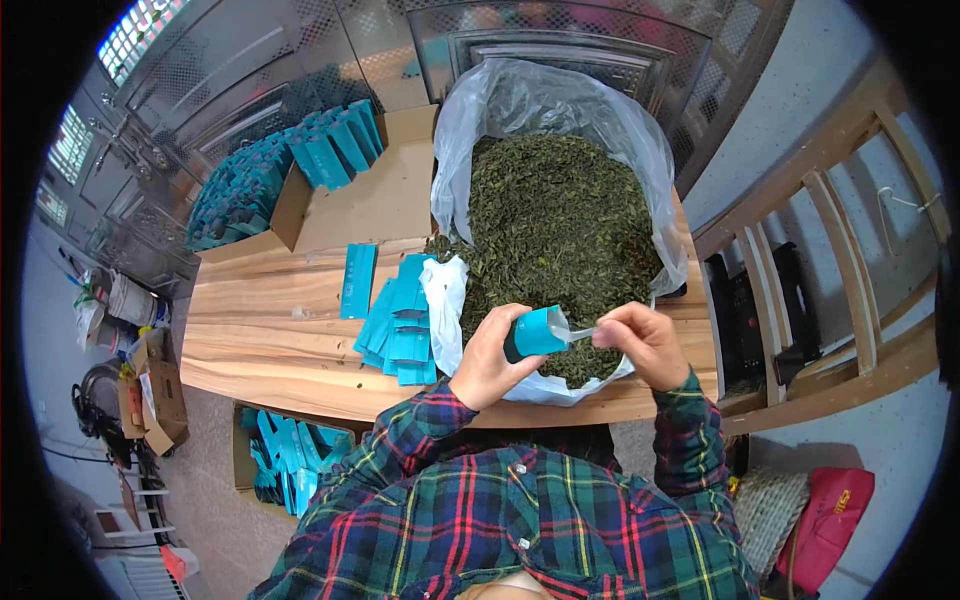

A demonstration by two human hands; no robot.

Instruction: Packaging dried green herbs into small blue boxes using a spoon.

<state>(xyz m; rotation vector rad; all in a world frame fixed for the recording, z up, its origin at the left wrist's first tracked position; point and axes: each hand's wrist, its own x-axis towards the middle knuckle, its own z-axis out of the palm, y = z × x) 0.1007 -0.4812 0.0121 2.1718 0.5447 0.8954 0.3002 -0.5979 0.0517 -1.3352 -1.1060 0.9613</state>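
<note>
My left hand (pixel 491 356) holds a small teal packet (pixel 538 331) on its side, its mouth turned to the right. Between the fingertips of my right hand (pixel 643 341) is a thin whitish strip or tool (pixel 582 334) that reaches the packet's mouth; its exact kind is unclear. Both hands are above the near edge of a large clear plastic bag (pixel 540 82) full of dark green dried leaves, likely tea (pixel 562 217). Left of it, flat teal packets (pixel 409 289) overlap on the wooden table (pixel 270 330), beside a crumpled white plastic bag (pixel 446 296).
A cardboard box (pixel 289 217) with many upright teal packets (pixel 244 191) stands at the back left. Below the table's front edge is another box of teal packets (pixel 289 457). A wooden ladder-like frame (pixel 847 255) stands at the right, near a red bag (pixel 829 525).
</note>
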